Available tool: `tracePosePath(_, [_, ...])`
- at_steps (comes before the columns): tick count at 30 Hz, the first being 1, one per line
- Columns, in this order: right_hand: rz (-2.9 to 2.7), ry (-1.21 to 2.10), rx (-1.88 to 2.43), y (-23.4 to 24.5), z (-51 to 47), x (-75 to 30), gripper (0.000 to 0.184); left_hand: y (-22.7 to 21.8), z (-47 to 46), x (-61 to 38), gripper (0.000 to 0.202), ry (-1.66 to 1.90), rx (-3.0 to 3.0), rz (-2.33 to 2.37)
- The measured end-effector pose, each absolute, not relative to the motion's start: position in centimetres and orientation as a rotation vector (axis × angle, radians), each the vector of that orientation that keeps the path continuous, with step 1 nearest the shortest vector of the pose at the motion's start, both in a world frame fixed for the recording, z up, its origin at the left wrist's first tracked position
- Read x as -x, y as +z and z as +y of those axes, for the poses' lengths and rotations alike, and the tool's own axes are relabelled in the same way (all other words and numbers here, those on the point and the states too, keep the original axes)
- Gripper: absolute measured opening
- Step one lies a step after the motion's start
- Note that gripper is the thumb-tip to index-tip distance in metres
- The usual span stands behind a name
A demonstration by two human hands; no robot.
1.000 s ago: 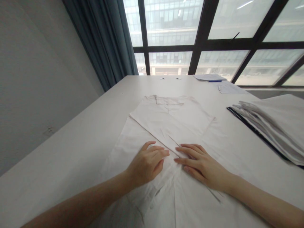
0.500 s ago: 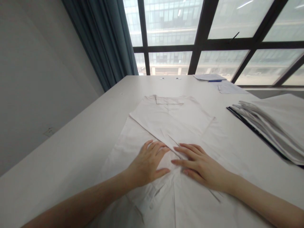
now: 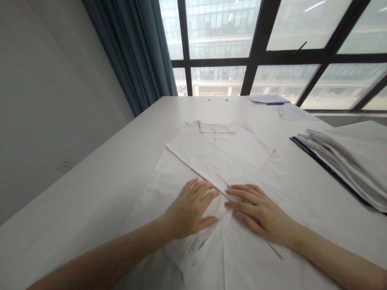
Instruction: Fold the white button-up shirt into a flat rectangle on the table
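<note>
Your left hand (image 3: pixel 189 209) rests with fingers spread on the white shirt (image 3: pixel 223 155) — your right hand (image 3: pixel 261 213), fingers outstretched, lies on the shirt's middle too. Beneath the shirt is the table (image 3: pixel 111 177); right of it, a white stack (image 3: pixel 359 155).

White shirt (image 3: pixel 225 235), laid flat and lightly creased, collar (image 3: pixel 217 128) uppermost, extending from centre to lower edge of frame.

The garment (image 3: pixel 220 155) is plain white, nearly matching the white tabletop (image 3: pixel 109 177), while the stacked cloth (image 3: pixel 359 149) is white above a black edge (image 3: pixel 325 166). The curtain (image 3: pixel 133 48) is dark slate blue, the wall (image 3: pixel 45 100) grey, the window frame (image 3: pixel 256 44) near-black and the pen (image 3: pixel 275 104) bright blue.
</note>
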State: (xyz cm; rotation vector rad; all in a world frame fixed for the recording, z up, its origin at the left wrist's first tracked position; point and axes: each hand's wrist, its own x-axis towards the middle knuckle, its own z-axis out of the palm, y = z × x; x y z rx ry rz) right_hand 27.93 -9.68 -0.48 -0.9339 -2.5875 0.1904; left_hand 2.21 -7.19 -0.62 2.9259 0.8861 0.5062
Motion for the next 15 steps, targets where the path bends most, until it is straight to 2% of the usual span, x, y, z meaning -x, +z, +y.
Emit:
tracePosePath(5, [-2.457,0.163,1.001,-0.80,-9.70,-28.10,0.029,-0.36,-7.37,-2.20,0.035,0.593,-2.975,0.682])
tracePosePath(15, [-2.408,0.216,1.082,-1.04,-9.62,-28.15,0.030,-0.38,-7.05,-1.92,0.047,0.480,-2.942,0.443])
